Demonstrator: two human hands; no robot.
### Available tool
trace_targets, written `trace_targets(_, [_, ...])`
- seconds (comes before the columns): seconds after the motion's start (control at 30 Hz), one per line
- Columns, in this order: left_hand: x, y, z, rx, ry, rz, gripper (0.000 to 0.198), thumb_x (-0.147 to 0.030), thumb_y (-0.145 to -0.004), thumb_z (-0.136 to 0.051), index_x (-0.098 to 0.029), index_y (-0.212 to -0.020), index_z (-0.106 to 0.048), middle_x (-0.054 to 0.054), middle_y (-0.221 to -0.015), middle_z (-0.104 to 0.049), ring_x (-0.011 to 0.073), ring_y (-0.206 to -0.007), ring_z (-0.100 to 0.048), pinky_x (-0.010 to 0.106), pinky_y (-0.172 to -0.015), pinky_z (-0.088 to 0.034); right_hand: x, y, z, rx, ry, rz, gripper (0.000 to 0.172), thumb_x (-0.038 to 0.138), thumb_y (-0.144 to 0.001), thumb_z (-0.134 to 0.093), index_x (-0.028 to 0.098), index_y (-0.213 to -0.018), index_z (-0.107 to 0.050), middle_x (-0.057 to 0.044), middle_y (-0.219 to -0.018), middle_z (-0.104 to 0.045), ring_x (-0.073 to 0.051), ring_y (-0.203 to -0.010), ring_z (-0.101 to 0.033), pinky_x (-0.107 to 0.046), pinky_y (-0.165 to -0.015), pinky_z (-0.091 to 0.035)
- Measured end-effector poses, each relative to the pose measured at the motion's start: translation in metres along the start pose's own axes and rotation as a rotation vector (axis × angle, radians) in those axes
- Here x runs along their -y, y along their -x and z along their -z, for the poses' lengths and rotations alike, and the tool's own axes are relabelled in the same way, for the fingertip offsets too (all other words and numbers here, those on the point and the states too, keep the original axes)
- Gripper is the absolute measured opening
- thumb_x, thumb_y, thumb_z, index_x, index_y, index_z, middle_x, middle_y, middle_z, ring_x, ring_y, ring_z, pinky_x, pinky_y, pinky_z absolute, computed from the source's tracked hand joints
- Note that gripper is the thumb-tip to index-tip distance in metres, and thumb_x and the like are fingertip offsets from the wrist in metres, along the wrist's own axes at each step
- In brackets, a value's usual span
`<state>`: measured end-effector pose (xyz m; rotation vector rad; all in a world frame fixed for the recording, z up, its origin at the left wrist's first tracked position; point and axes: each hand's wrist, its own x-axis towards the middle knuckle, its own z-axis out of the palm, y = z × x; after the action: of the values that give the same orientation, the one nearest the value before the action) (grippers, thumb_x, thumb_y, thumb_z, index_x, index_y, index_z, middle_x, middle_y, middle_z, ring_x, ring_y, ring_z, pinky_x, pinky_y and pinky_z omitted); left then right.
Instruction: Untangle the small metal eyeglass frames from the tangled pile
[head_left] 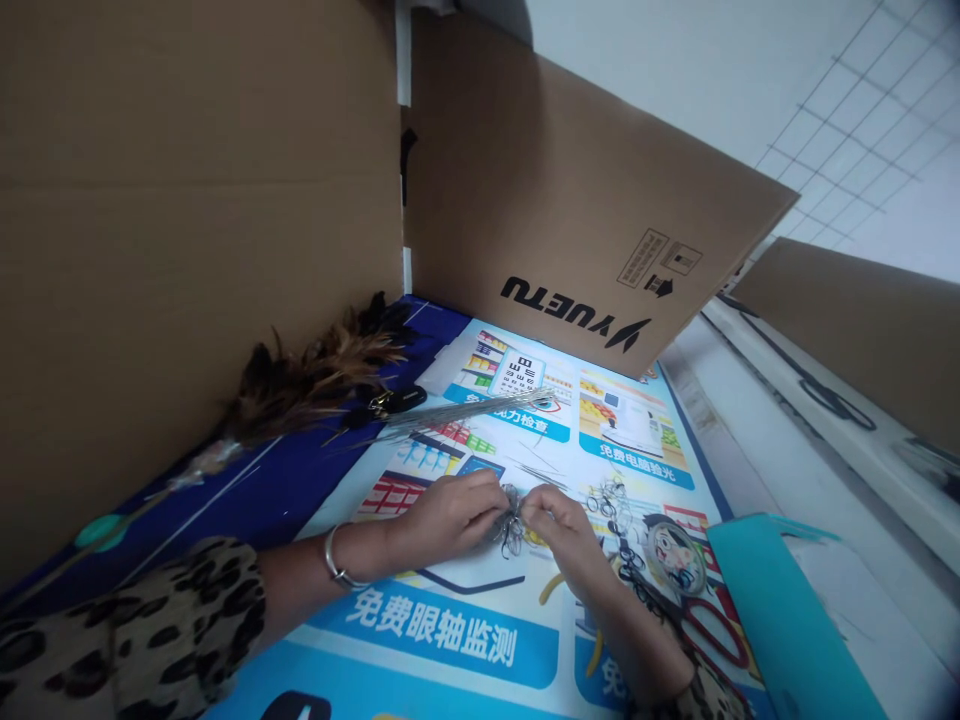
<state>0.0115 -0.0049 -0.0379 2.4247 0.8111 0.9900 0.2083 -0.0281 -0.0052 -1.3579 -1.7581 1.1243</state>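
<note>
Between my two hands is a small bunch of looped thin wire [511, 522], dark and silvery. My left hand [466, 512], with a bangle on its wrist, pinches the bunch from the left. From the right, my right hand [559, 522] grips it with closed fingertips. A bundle of long straight wires [480, 404] lies on the printed sheet beyond my hands, with a few loose wires [541, 470] nearer. To the right of my right hand are small curled wire pieces [611, 500] and a round container [673, 555] with small bits in it.
Brown feathers [315, 380] on a stick lie along the left cardboard wall [195, 200]. Another cardboard panel [570, 200] stands behind. Red scissor handles [716, 632] and a teal box [795, 620] are at the right. A black item [401, 400] lies by the feathers.
</note>
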Motion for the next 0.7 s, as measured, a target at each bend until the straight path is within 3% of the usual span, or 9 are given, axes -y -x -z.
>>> trace_targets(0.33, [-0.0026, -0.0019, 0.0008, 0.005, 0.003, 0.010, 0.017, -0.013, -0.085, -0.044, -0.015, -0.087, -0.061, 0.005, -0.076, -0.056, 0.0138, -0.070, -0.051, 0.024, -0.062, -0.041, -0.0064, -0.0008, 0.0016, 0.020, 0.034, 0.141, 0.019, 0.029, -0.084, -0.051, 0.019, -0.069, -0.054, -0.001, -0.077, -0.053, -0.016, -0.079, -0.049, -0.028, -0.075, -0.037])
trace_targets(0.7, [-0.0046, -0.0008, -0.0002, -0.017, 0.003, -0.026, 0.016, -0.012, -0.085, -0.045, -0.015, -0.086, -0.061, 0.005, -0.076, -0.056, 0.0138, -0.071, -0.051, 0.024, -0.063, -0.042, -0.0037, -0.0007, 0.0014, 0.036, 0.017, 0.106, 0.019, 0.029, -0.082, -0.053, 0.018, -0.066, -0.054, 0.000, -0.073, -0.052, -0.015, -0.076, -0.049, -0.027, -0.073, -0.036])
